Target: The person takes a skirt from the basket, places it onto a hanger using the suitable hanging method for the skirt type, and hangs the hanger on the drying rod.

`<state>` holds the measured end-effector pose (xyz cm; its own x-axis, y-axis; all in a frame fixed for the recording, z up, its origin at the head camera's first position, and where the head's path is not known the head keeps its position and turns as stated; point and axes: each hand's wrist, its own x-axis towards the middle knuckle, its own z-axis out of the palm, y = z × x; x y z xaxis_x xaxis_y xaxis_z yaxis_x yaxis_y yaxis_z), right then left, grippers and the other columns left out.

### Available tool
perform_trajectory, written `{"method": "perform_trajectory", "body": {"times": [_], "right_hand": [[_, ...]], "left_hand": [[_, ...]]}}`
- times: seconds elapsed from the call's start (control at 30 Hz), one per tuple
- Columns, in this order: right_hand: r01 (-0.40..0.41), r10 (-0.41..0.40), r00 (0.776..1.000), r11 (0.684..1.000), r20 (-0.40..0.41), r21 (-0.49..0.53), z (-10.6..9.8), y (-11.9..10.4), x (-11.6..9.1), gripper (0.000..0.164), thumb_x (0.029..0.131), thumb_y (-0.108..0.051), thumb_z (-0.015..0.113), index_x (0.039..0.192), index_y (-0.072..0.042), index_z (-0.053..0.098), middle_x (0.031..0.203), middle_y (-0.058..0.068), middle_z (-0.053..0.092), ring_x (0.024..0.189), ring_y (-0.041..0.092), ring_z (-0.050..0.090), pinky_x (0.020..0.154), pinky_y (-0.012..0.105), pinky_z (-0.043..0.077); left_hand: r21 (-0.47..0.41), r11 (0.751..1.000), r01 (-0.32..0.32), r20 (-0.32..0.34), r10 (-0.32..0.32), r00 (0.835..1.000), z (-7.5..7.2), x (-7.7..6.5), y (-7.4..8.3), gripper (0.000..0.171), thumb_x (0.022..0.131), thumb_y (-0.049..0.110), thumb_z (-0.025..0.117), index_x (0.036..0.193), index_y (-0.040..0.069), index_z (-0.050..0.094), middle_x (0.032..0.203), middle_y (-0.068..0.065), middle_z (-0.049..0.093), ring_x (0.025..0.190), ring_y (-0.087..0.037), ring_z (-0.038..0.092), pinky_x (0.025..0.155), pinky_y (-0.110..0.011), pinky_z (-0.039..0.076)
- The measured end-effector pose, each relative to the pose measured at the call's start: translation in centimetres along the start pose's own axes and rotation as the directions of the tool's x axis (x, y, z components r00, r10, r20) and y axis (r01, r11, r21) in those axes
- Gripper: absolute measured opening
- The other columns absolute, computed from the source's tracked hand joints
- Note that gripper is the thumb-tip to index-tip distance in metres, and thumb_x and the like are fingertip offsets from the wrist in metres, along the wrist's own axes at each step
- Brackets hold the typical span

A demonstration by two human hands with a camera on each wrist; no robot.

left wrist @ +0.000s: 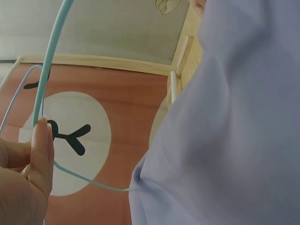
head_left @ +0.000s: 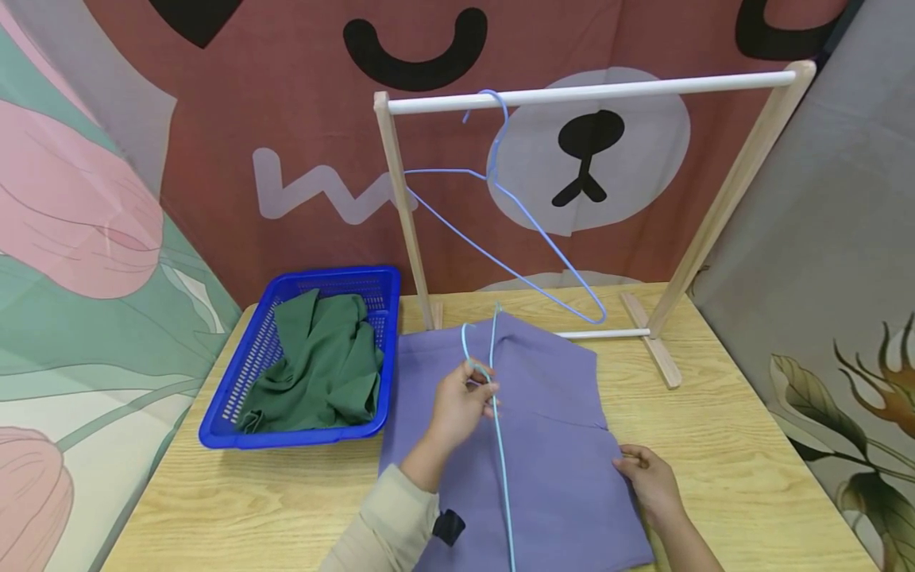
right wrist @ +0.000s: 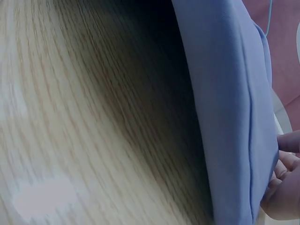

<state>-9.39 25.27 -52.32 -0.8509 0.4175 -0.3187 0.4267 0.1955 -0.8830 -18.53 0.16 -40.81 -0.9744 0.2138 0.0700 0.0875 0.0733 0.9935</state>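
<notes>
A mint-green hanger (head_left: 502, 461) is pinched between the thumb and fingers of my left hand (head_left: 456, 409), just below its hook. In the left wrist view, the same hanger (left wrist: 49, 61) rises from the left hand (left wrist: 28, 180), and part of it meets the purple cloth (left wrist: 225, 140). Under it, a purple garment (head_left: 557, 477) is spread over the table; its exact kind is unclear. The garment's right edge is pinched by my right hand (head_left: 650, 481). In the right wrist view, the right hand (right wrist: 283, 190) grips the cloth (right wrist: 225, 117), its edge lifted off the wood.
A blue basket (head_left: 293, 438) with a crumpled green garment (head_left: 322, 365) stands to the left. Behind the purple garment is a wooden rack (head_left: 708, 214) with a white rail (head_left: 643, 86). A periwinkle-blue hanger (head_left: 546, 238) hangs there. Everything stands on a wood-grain table (head_left: 250, 508).
</notes>
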Motion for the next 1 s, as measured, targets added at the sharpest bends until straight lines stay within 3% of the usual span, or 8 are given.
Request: {"method": "perform_trajectory", "body": {"times": [0.17, 0.27, 0.77, 1.0], "right_hand": [[-0.004, 0.004, 1.000, 1.000, 0.008, 0.013, 0.1, -0.3, -0.2, 0.039, 0.079, -0.005, 0.055, 0.112, 0.012, 0.044, 0.073, 0.001, 0.053, 0.067, 0.013, 0.048, 0.058, 0.024, 0.040], [-0.004, 0.004, 1.000, 1.000, 0.019, 0.008, 0.2, -0.5, -0.3, 0.039, 0.079, -0.005, 0.055, 0.112, 0.013, 0.044, 0.074, 0.001, 0.054, 0.068, 0.013, 0.048, 0.058, 0.024, 0.040], [0.015, -0.015, 1.000, 0.999, 0.011, 0.031, 0.3, -0.9, -0.7, 0.039, 0.076, 0.000, 0.058, 0.110, 0.014, 0.044, 0.078, 0.004, 0.055, 0.067, 0.006, 0.050, 0.058, 0.019, 0.043], [0.012, -0.016, 0.999, 0.996, 0.046, 0.086, 0.2, -1.3, -1.2, 0.037, 0.078, 0.007, 0.051, 0.111, 0.017, 0.039, 0.079, 0.009, 0.054, 0.069, 0.007, 0.052, 0.062, 0.017, 0.046]], "left_hand": [[-0.028, 0.999, -0.015, 0.013, 0.015, 1.000, 0.0, -0.4, 1.4, 0.010, 0.076, -0.011, 0.056, 0.084, -0.009, 0.052, 0.074, -0.013, 0.052, 0.055, -0.027, 0.057, 0.047, -0.029, 0.049], [-0.027, 0.999, -0.023, 0.017, 0.024, 1.000, -0.1, -0.6, 2.1, 0.009, 0.076, -0.012, 0.055, 0.084, -0.009, 0.052, 0.073, -0.013, 0.051, 0.055, -0.026, 0.057, 0.047, -0.029, 0.049], [-0.025, 0.999, -0.036, 0.019, 0.036, 0.999, -0.1, 0.2, 1.0, 0.012, 0.076, -0.009, 0.056, 0.087, -0.010, 0.052, 0.073, -0.008, 0.051, 0.051, -0.011, 0.054, 0.048, -0.027, 0.049], [-0.047, 0.999, -0.026, 0.028, 0.028, 0.999, -0.1, 0.3, 1.3, 0.011, 0.077, -0.009, 0.056, 0.087, -0.009, 0.052, 0.073, -0.009, 0.051, 0.053, -0.014, 0.056, 0.049, -0.027, 0.050]]}}
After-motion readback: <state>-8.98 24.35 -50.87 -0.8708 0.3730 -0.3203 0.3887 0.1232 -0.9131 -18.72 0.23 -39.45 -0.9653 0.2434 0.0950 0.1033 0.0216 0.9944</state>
